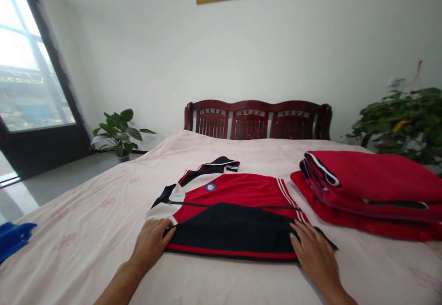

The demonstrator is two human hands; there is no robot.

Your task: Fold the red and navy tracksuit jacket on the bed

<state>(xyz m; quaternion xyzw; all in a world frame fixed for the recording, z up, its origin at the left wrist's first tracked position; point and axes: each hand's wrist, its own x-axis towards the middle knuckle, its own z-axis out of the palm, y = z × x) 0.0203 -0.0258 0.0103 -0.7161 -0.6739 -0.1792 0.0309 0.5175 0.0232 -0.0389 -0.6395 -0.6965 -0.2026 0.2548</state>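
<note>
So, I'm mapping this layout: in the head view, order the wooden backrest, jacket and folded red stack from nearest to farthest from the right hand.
1. Jacket: touching the right hand.
2. Folded red stack: to its right.
3. Wooden backrest: far back.

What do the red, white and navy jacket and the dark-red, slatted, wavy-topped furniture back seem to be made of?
The red, white and navy jacket: probably knitted synthetic, mostly matt, given its smooth surface and soft creases; cotton blend possible.
The dark-red, slatted furniture back: likely varnished wood, judging by its carved curves and faint shine.
</note>
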